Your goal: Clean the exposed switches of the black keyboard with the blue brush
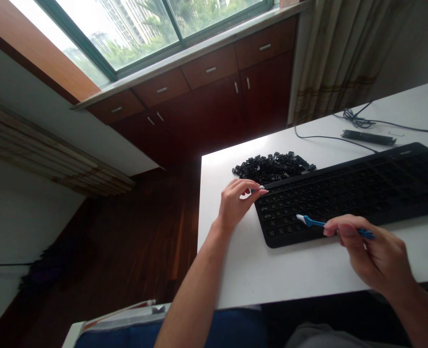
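Note:
A black keyboard (pixel 330 188) without its keycaps lies at a slant on the white table, its rows of bare key sockets showing. My left hand (pixel 238 199) is at its upper left corner, thumb and index finger closed on the edge there. In my right hand (pixel 375 251) is a small blue brush (pixel 315 222), gripped between thumb and fingers. Its white bristles point left, over the lower left keys; whether they touch the sockets I cannot tell. Just behind the keyboard is a heap of loose black keycaps (pixel 272 166).
A long black plastic piece (pixel 368 137) and a coiled black cable (pixel 355 116) lie on the white table (pixel 250 275) beyond the keyboard. The table's left edge drops to a dark wooden floor (pixel 144 232). Reddish-brown cabinets (pixel 214 111) stand under the window.

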Motion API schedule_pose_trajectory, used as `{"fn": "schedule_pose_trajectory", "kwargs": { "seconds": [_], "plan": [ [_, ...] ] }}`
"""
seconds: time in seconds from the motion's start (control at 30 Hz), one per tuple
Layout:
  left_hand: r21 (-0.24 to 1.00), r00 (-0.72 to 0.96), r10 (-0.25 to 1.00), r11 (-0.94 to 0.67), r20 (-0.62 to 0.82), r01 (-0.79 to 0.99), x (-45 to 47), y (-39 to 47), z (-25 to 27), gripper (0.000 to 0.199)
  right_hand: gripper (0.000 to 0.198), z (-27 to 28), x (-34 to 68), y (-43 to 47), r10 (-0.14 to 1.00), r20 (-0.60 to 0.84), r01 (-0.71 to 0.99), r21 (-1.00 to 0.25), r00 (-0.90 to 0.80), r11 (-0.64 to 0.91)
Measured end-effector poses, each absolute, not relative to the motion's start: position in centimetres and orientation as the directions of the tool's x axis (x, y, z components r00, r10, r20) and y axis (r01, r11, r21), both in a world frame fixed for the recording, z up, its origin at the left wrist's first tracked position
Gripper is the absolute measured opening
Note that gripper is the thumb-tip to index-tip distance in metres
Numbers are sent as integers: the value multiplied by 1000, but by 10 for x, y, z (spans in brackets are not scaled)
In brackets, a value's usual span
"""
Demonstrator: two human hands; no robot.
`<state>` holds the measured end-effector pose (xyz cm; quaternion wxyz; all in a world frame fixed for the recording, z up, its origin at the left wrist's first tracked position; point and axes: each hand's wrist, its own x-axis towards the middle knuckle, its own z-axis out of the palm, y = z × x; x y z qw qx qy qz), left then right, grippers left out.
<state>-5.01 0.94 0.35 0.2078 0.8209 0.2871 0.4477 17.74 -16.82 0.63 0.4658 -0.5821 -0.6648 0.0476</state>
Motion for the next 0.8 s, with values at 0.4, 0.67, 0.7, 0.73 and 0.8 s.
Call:
{"fn": "schedule_pose_trajectory", "kwargs": {
  "seconds": [0.4, 0.67, 0.7, 0.73, 0.8],
  "plan": [
    [609, 432, 675, -733, 598, 303, -50, 8, 5, 16, 23, 9, 176, -165, 825, 555, 627, -607, -106, 488],
    [581, 452, 661, -747, 599, 322, -50, 8, 5, 17, 13, 9, 171, -166, 835, 533, 752, -605, 138, 262],
    [579, 453, 659, -749, 601, 322, -50, 8, 5, 17, 13, 10, 169, -167, 834, 521, 756, -616, 181, 220],
    [575, 454, 656, -751, 602, 323, -50, 8, 5, 16, 14, 10, 168, -167, 832, 509, 758, -626, 219, 184],
    [569, 457, 651, -757, 606, 323, -50, 8, 5, 16, 16, 10, 166, -169, 825, 491, 761, -638, 282, 119]
  ]
}}
